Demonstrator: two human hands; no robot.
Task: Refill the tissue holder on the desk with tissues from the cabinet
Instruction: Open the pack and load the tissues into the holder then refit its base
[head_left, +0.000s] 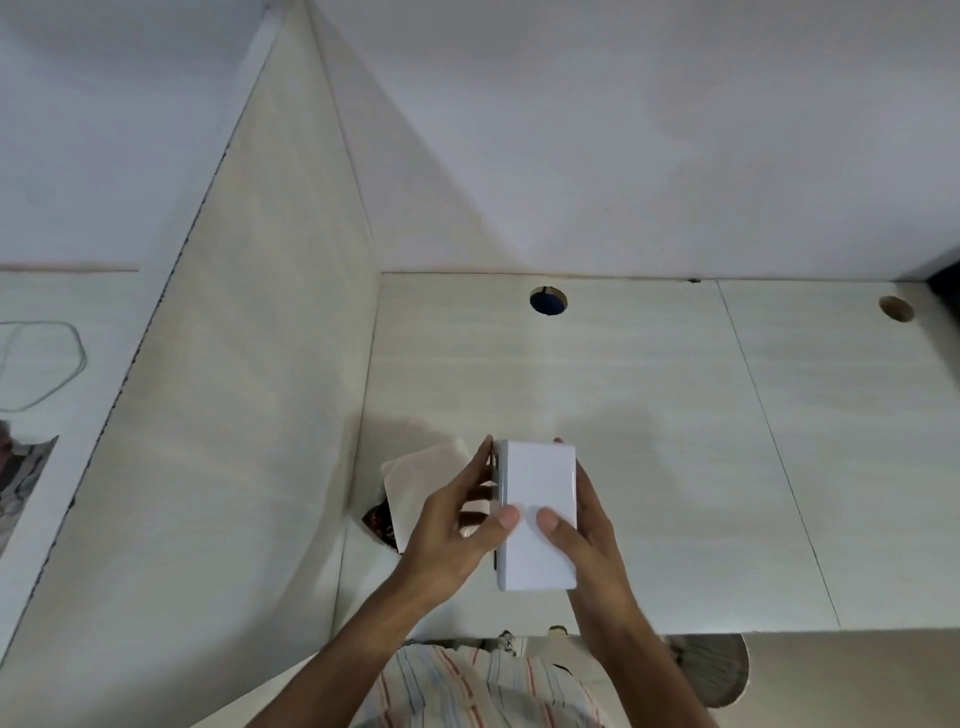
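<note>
A white box-shaped tissue holder (537, 519) is held over the near part of the pale desk (649, 415). My left hand (457, 530) grips its left side, thumb on top and fingers along the edge. On the right side my right hand (576, 535) holds it, thumb pressed on the top face. Just left of the holder, partly under my left hand, a white pack of tissues (421, 488) lies on the desk, with a dark printed bit of wrapper (378, 522) showing at its lower left.
A tall pale side panel (249, 389) bounds the desk on the left. Two round cable holes (548, 300) (896, 309) sit near the back wall. A white cable loop (41, 364) lies on the neighbouring surface far left. The desk's front edge runs below my hands.
</note>
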